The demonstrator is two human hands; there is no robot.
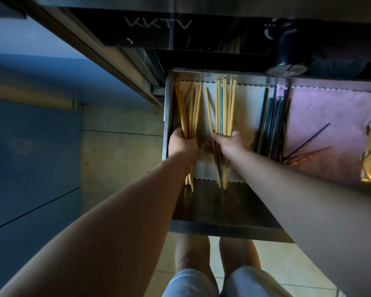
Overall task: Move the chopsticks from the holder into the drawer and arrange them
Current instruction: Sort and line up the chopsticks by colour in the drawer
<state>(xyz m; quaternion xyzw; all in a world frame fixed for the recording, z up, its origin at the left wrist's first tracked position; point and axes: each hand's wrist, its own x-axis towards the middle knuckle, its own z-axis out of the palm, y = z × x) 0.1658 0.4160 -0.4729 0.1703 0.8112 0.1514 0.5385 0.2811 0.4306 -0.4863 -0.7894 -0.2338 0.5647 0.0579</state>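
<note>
**Inspector:** Overall level?
**Assistant:** Dim. The cabinet (30,146) at left sits in blue shade, and the panel (201,35) above is almost black.
**Inspector:** Source?
**Assistant:** From the right. A warm patch burns out at the right edge. The cloth (330,116) is brightest, the liner (246,108) next.
**Inspector:** Shadows?
**Assistant:** The near part of the drawer (223,229) is dark, with a dull sheen on its metal.
**Inspector:** Sharpness?
**Assistant:** The chopsticks (227,103) are fairly crisp at mid-frame. The arms (116,211) are soft near the lens. Wide-angle stretch is strong at the corners, and straight edges slant.
</note>
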